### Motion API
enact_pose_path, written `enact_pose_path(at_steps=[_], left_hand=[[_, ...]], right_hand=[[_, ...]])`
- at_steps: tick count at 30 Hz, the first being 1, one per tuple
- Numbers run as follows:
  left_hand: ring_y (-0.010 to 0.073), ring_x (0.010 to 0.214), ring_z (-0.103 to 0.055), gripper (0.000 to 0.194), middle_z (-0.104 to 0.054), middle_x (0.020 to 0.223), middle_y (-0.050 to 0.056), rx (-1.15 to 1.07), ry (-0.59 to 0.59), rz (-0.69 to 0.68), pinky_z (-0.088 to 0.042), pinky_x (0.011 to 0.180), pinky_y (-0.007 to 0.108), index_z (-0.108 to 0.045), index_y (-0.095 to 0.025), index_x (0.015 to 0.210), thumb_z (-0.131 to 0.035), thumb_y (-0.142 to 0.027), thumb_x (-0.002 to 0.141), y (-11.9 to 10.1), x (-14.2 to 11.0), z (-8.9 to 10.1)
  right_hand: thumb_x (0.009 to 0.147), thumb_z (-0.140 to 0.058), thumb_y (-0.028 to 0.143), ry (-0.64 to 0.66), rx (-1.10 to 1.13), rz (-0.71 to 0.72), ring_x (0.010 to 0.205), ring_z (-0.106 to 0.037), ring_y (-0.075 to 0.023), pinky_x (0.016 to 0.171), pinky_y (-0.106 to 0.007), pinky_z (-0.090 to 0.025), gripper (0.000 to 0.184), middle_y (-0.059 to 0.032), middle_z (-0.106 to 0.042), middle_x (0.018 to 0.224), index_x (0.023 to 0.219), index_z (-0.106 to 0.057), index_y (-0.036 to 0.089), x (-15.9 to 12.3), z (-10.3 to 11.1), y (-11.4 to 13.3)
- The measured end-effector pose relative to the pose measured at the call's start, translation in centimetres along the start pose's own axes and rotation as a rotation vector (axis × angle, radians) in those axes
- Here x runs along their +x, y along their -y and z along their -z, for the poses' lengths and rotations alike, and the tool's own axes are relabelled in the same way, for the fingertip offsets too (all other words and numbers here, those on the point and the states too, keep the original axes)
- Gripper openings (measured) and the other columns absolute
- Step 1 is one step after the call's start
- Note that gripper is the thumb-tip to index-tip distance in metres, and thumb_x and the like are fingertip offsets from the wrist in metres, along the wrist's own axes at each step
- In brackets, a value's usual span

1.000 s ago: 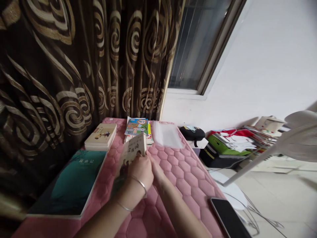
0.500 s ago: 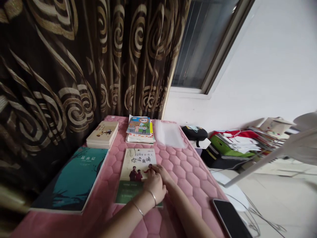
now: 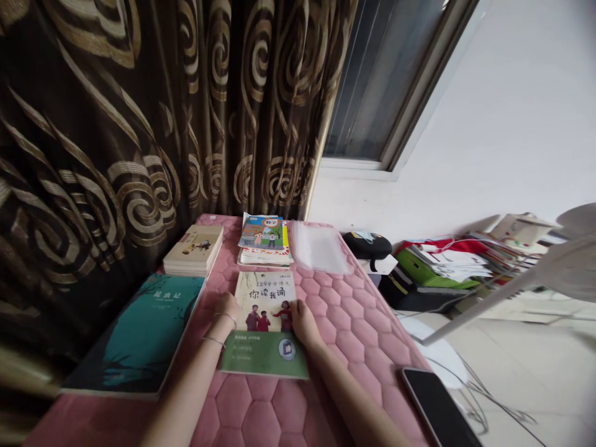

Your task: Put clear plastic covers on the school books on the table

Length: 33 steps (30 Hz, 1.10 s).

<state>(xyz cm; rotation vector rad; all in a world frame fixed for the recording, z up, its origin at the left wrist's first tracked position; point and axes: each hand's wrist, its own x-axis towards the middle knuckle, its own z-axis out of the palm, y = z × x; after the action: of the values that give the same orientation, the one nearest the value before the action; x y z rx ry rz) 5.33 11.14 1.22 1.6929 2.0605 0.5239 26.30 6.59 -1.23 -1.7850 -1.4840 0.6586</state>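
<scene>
A cream and green book [image 3: 265, 323] with a picture of children on its cover lies flat in the middle of a pink quilted surface [image 3: 354, 329]. My left hand [image 3: 225, 308], with thin bangles at the wrist, rests against the book's left edge, its fingers curled. My right hand [image 3: 302, 321] lies on the book's right edge, fingers stretched over the cover. Neither hand lifts the book.
A large teal book [image 3: 139, 335] lies left, a stack of tan books [image 3: 194, 248] behind it. A colourful stack of books [image 3: 263, 239] and a clear plastic sleeve [image 3: 319, 248] lie at the back. A black phone [image 3: 437, 410] sits near the right edge. Dark swirl curtain [image 3: 139, 112] hangs behind.
The book, held tilted up a second ago, now lies flat on the pink surface. My left hand has moved from over the cover to its left edge; my right hand holds the right edge.
</scene>
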Motion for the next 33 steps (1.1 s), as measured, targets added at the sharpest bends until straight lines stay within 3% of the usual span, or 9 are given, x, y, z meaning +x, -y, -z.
enact_pose_path(at_steps=[5, 10, 15, 19, 21, 23, 28, 31, 33], left_hand=[[0.0288, 0.103, -0.064, 0.031, -0.068, 0.108, 0.022, 0.079, -0.003, 0.016, -0.045, 0.078, 0.033, -0.059, -0.007, 0.111, -0.047, -0.021, 0.086, -2.1, 1.0, -0.8], [0.0315, 0.102, -0.065, 0.033, -0.069, 0.102, 0.023, 0.171, 0.002, 0.009, -0.043, 0.082, 0.039, -0.054, -0.007, 0.114, -0.044, -0.02, 0.086, -3.1, 0.0, -1.7], [0.03, 0.104, -0.064, 0.035, -0.07, 0.101, 0.022, 0.258, 0.0, -0.041, -0.039, 0.09, 0.044, -0.053, -0.008, 0.116, -0.035, -0.011, 0.086, -3.5, -0.7, -1.8], [0.0295, 0.099, -0.065, 0.039, -0.071, 0.098, 0.021, 0.327, -0.027, -0.041, -0.039, 0.088, 0.045, -0.055, -0.006, 0.115, -0.029, -0.008, 0.087, -3.9, -1.2, -1.6], [0.03, 0.107, -0.061, 0.042, -0.069, 0.107, 0.021, 0.355, -0.063, -0.046, -0.038, 0.092, 0.047, -0.055, -0.007, 0.119, -0.027, -0.008, 0.087, -4.1, -1.6, -1.7], [0.0297, 0.122, -0.05, 0.047, -0.059, 0.127, 0.021, 0.377, -0.09, -0.126, -0.034, 0.1, 0.048, -0.05, -0.011, 0.13, -0.028, -0.009, 0.088, -4.3, -2.0, -2.0], [0.0281, 0.144, -0.018, 0.055, -0.029, 0.156, 0.008, 0.415, 0.048, -0.672, -0.019, 0.116, 0.046, -0.037, -0.018, 0.144, -0.039, -0.029, 0.091, -4.1, -2.0, -3.8], [0.0272, 0.145, -0.018, 0.057, -0.024, 0.157, 0.007, 0.434, 0.077, -0.675, -0.016, 0.117, 0.047, -0.031, -0.021, 0.148, -0.036, -0.034, 0.092, -3.5, -1.7, -4.9], [0.0266, 0.145, -0.017, 0.058, -0.022, 0.158, 0.007, 0.439, 0.071, -0.667, -0.015, 0.117, 0.047, -0.029, -0.022, 0.149, -0.036, -0.035, 0.092, -3.2, -1.6, -5.1]], right_hand=[[0.096, -0.03, 0.026, -0.007, -0.087, -0.015, 0.09, -0.065, -0.0206, 0.077, -0.027, -0.047, 0.034, -0.0141, -0.07, 0.096, 0.094, -0.061, 0.013, 2.2, 1.7, 0.2], [0.095, -0.035, 0.022, 0.013, -0.209, -0.045, 0.096, -0.066, -0.0249, 0.084, -0.031, -0.045, 0.035, -0.0184, -0.07, 0.101, 0.114, -0.061, 0.008, 3.0, 2.5, -0.7], [0.095, -0.033, 0.022, 0.073, -0.368, -0.008, 0.093, -0.068, -0.0246, 0.082, -0.033, -0.046, 0.048, -0.0154, -0.071, 0.101, 0.142, -0.039, 0.013, 2.4, 2.3, -1.1], [0.096, -0.028, 0.021, 0.155, -0.451, 0.047, 0.091, -0.068, -0.0227, 0.079, -0.031, -0.048, 0.048, -0.0147, -0.071, 0.098, 0.143, -0.039, 0.017, 2.5, 2.5, -0.9], [0.097, -0.028, 0.022, 0.167, -0.493, 0.051, 0.09, -0.068, -0.0235, 0.076, -0.032, -0.049, 0.048, -0.0157, -0.071, 0.097, 0.143, -0.04, 0.018, 2.5, 2.5, -0.7], [0.097, -0.028, 0.023, 0.174, -0.543, 0.044, 0.088, -0.068, -0.0244, 0.074, -0.033, -0.049, 0.048, -0.0167, -0.07, 0.098, 0.144, -0.039, 0.019, 2.4, 2.5, -0.4], [0.096, -0.026, 0.019, 0.195, -0.605, 0.024, 0.088, -0.068, -0.025, 0.072, -0.034, -0.05, 0.051, -0.016, -0.069, 0.101, 0.146, -0.034, 0.018, 1.7, 2.6, 0.5], [0.095, -0.028, 0.018, 0.173, -0.674, 0.015, 0.089, -0.067, -0.0255, 0.071, -0.034, -0.05, 0.051, -0.0169, -0.066, 0.106, 0.145, -0.036, 0.02, 1.1, 3.0, 1.3], [0.093, -0.03, 0.015, 0.093, -0.739, 0.038, 0.099, -0.063, -0.0283, 0.072, -0.036, -0.05, 0.048, -0.0194, -0.061, 0.115, 0.138, -0.047, 0.018, 0.9, 3.1, 2.1]])
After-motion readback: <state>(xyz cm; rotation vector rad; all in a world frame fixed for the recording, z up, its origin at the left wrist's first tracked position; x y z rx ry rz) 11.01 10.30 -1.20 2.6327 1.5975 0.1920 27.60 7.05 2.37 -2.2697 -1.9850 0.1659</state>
